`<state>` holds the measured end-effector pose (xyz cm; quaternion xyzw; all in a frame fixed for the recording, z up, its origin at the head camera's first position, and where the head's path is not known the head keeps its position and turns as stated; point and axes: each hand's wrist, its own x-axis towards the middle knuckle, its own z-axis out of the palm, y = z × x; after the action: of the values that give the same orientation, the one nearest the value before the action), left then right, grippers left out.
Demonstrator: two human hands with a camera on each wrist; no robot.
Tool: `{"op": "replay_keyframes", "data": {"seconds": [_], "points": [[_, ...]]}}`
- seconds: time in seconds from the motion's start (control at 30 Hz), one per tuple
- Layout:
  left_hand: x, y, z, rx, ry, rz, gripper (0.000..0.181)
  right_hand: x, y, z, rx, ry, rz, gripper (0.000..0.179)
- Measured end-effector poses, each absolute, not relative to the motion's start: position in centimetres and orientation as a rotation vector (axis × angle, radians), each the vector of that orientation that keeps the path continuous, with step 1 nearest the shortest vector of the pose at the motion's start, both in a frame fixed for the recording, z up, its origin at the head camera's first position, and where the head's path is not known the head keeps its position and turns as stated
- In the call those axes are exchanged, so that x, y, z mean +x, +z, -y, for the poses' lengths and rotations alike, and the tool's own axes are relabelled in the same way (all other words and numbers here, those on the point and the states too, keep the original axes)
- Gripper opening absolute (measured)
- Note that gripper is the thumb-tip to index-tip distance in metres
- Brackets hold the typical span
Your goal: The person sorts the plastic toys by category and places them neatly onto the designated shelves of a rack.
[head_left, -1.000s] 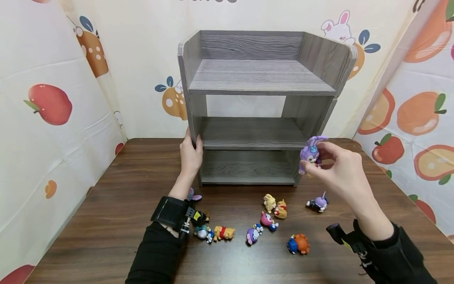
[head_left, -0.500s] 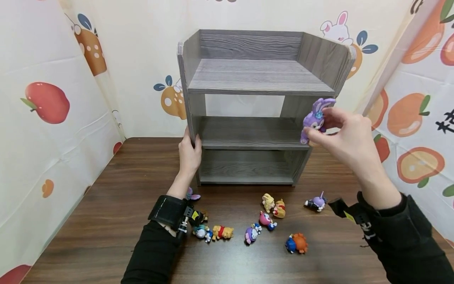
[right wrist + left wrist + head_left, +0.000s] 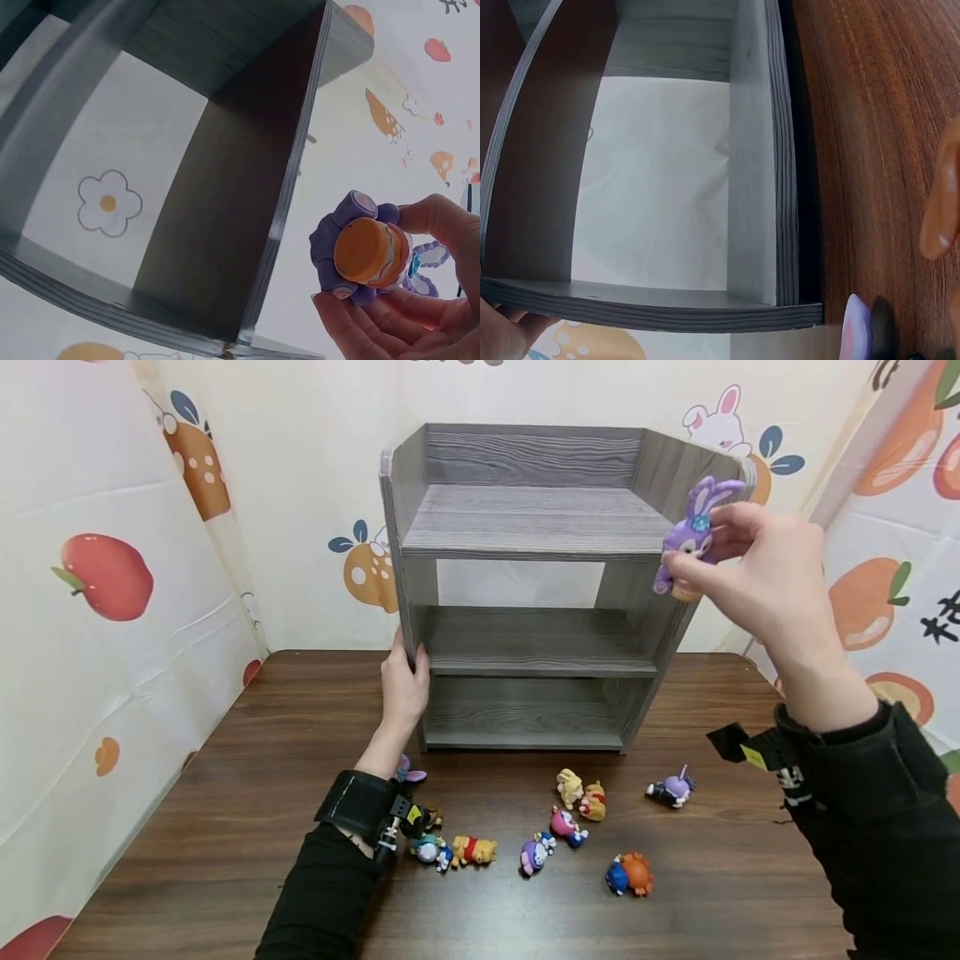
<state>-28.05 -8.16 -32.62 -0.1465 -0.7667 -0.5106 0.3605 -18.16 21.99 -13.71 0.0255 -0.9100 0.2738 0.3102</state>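
A grey wood-grain shelf unit point(image 3: 536, 639) stands on the table, its top tier open above two lower tiers. At its left side panel, my left hand point(image 3: 405, 689) grips the edge, thumb toward the front; the left wrist view shows part of that hand point(image 3: 499, 334) at the panel. My right hand point(image 3: 776, 572) pinches a purple rabbit figurine point(image 3: 686, 539) between thumb and fingers, raised beside the unit's upper right side. From below, in the right wrist view, the figurine point(image 3: 360, 251) shows an orange round base, apart from the right panel.
Several small figurines lie on the brown table point(image 3: 225, 793): a yellow bear point(image 3: 474, 851), a cream rabbit point(image 3: 570, 788), an orange-and-blue one point(image 3: 630, 874) and a purple-and-black one point(image 3: 672, 788). A fruit-print cloth point(image 3: 300, 460) hangs behind and at both sides.
My right hand has lifted the rabbit figurine from beside the lower tiers to the height of the top tier, drifting slightly right. The left hand stays on the panel.
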Motion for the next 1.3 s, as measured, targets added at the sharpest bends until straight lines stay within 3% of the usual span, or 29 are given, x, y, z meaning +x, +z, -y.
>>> {"op": "replay_keyframes", "data": {"seconds": [0.53, 1.3], "points": [[-28.0, -32.5, 8.1, -0.396, -1.304, 1.967, 0.038, -21.7, -10.8, -21.1, 0.03, 0.648, 2.431, 0.054], [-27.9, -32.5, 8.1, -0.393, -1.321, 1.978, 0.037, -25.8, -11.5, -20.7, -0.079, 0.591, 2.498, 0.044]]}}
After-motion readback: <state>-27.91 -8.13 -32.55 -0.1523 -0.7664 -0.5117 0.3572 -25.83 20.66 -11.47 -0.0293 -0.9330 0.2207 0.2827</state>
